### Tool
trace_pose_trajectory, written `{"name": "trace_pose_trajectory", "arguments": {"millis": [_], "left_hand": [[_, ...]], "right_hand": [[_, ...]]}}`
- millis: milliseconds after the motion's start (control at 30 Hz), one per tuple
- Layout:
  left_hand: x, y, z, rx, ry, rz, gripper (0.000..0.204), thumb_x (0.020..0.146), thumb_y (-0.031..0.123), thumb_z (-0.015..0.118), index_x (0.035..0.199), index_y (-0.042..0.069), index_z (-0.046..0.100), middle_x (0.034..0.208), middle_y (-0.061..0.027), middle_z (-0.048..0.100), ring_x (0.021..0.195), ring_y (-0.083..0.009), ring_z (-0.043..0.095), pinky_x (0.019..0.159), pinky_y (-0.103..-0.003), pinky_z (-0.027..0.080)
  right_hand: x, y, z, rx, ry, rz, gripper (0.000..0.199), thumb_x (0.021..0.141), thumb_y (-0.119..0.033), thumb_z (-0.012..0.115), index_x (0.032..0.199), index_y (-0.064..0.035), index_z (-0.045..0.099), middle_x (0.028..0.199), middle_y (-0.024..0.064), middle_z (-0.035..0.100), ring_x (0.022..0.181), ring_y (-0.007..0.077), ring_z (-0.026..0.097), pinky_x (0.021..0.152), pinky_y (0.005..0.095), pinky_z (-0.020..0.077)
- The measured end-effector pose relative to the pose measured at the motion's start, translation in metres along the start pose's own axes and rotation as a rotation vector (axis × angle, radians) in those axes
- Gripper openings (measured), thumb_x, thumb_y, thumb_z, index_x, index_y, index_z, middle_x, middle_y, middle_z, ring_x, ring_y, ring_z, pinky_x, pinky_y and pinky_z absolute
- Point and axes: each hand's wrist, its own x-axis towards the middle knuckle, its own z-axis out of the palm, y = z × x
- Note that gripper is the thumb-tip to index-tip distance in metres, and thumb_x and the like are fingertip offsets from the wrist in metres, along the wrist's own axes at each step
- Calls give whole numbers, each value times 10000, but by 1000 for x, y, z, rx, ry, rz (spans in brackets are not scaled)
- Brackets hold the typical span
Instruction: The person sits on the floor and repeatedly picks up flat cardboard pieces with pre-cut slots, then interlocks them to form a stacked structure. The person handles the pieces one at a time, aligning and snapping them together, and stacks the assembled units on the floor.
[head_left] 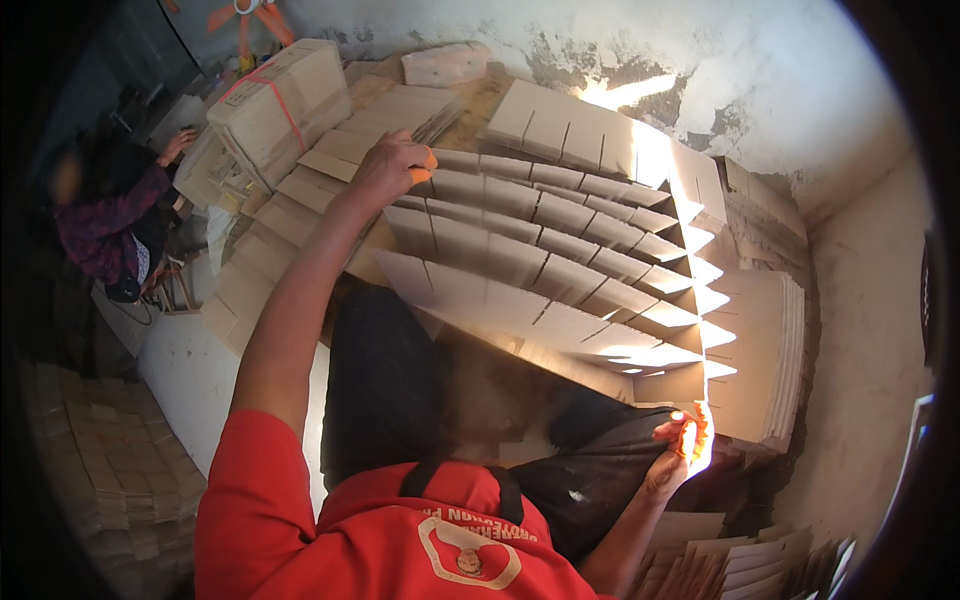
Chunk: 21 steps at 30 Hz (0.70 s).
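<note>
In front of me stand several slotted cardboard strips (470,240) on edge, side by side, forming a partition. At its right side a crosswise cardboard strip (686,383) meets their slots, with strip ends poking out past it in bright sunlight. My left hand (392,168), orange covers on its fingers, is closed at the left end of the farthest strip. My right hand (684,445) pinches the near end of the crosswise strip, also with orange finger covers. Glare partly hides these fingertips.
Stacked flat cardboard (755,360) lies at right, more slotted sheets (570,130) at the back by the wall. A strapped carton (280,110) stands back left. Another person (115,215) works at far left. Cardboard bundles (110,450) sit lower left, loose strips (730,565) lower right.
</note>
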Motion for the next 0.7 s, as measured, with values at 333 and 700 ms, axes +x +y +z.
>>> {"name": "trace_pose_trajectory", "arguments": {"millis": [333, 700], "left_hand": [[-4, 1, -6, -347, -69, -151, 171, 725, 92, 772, 869, 14, 721, 781, -121, 685, 721, -267, 639, 707, -348, 495], [-8, 20, -11, -480, -163, -237, 132, 749, 32, 736, 873, -8, 715, 740, -92, 649, 672, -134, 575, 635, -289, 445]], "right_hand": [[-2, -5, 7, -50, 102, 7, 362, 913, -92, 629, 1253, 16, 567, 897, 92, 654, 574, 119, 570, 505, 217, 450], [35, 42, -15, -430, 94, 16, 165, 955, -204, 615, 906, -50, 581, 585, -40, 525, 451, 26, 419, 502, 184, 333]]}}
